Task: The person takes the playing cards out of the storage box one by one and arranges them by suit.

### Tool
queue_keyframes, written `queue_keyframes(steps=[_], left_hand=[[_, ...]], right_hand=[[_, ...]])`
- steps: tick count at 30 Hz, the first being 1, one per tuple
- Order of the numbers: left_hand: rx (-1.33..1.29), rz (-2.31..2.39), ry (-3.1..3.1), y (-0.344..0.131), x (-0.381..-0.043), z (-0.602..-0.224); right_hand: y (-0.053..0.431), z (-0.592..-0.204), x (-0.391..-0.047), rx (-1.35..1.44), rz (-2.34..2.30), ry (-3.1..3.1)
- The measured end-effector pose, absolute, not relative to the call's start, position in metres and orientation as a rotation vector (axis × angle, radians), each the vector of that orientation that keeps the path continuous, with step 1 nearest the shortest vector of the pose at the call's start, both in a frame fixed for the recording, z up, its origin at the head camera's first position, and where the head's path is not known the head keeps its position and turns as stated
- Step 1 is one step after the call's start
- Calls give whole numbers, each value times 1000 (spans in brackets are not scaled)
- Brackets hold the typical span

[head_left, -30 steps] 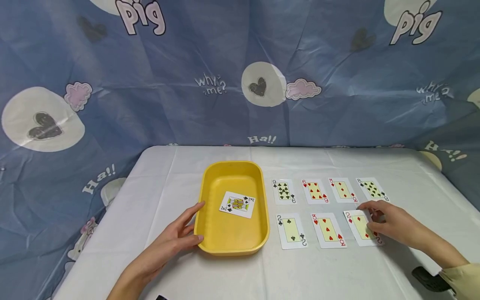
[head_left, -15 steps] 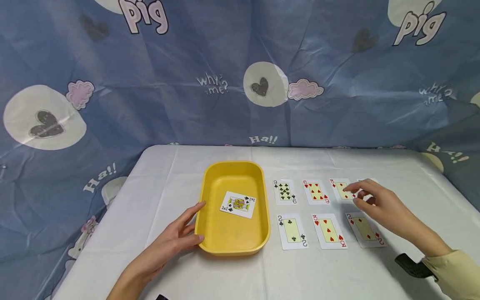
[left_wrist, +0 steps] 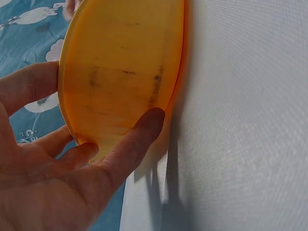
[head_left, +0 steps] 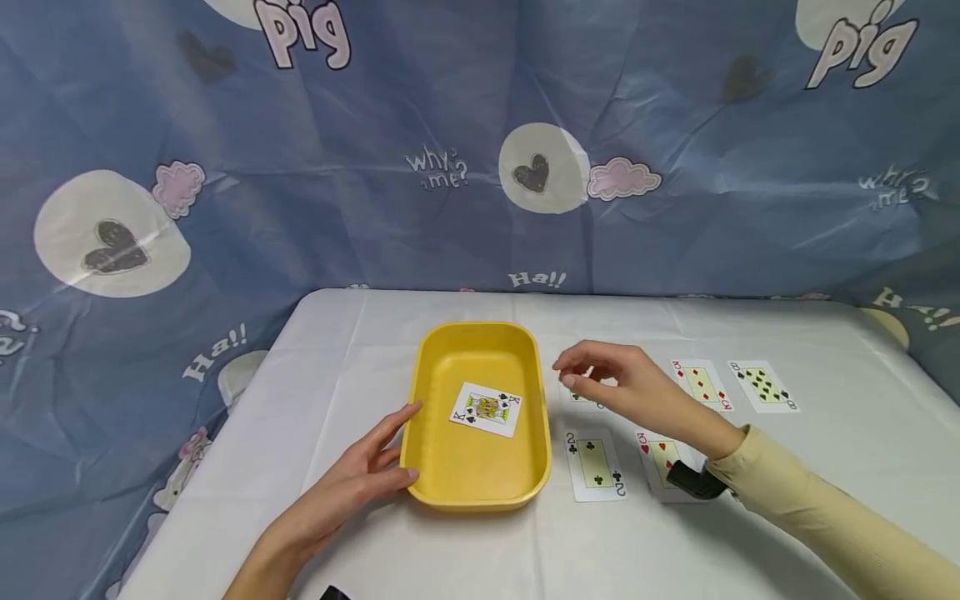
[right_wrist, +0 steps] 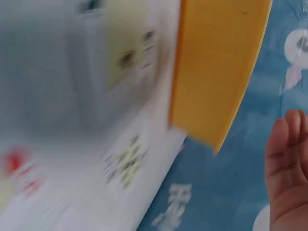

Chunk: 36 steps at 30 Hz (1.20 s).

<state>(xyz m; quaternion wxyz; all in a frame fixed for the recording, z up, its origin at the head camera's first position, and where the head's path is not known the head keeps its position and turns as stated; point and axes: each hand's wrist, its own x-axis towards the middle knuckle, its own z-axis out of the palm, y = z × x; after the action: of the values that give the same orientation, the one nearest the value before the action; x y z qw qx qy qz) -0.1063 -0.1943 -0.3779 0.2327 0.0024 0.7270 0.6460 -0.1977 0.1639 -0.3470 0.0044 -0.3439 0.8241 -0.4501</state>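
Inside the yellow tray (head_left: 465, 475) lies a king of spades card (head_left: 487, 408), face up. My left hand (head_left: 352, 483) touches the tray's left side, fingertips at the rim and thumb against the outer wall, as the left wrist view also shows. My right hand (head_left: 622, 379) is just right of the tray, above the nine of clubs (head_left: 583, 395), which it partly covers. Its fingers are loosely bent, with nothing visible between them. The two of clubs (head_left: 594, 467) lies in front. My right hand and arm hide the six of hearts and two of diamonds and partly cover the three of hearts (head_left: 662, 457).
Farther right lie the three of diamonds (head_left: 702, 385) and eight of spades (head_left: 764, 387), face up. A white cloth (head_left: 360, 350) covers the table. Behind it hangs a blue printed cloth (head_left: 420, 225).
My right hand has moved left from the two of diamonds, past the three of diamonds, to the nine of clubs. The left hand stays at the tray, and the view has shifted slightly.
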Motion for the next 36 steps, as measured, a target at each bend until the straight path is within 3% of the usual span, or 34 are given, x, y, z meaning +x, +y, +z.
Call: queue_keyframes(steps=[15, 29, 36], left_hand=[[-23, 1762, 2004, -193, -107, -378], [11, 1789, 1973, -194, -106, -380], [24, 1787, 1986, -196, -106, -380]], right_hand=[[71, -349, -244, -1271, -862, 2366], [37, -362, -268, -1251, -399, 2403], [28, -371, -271, -1297, -425, 2329]])
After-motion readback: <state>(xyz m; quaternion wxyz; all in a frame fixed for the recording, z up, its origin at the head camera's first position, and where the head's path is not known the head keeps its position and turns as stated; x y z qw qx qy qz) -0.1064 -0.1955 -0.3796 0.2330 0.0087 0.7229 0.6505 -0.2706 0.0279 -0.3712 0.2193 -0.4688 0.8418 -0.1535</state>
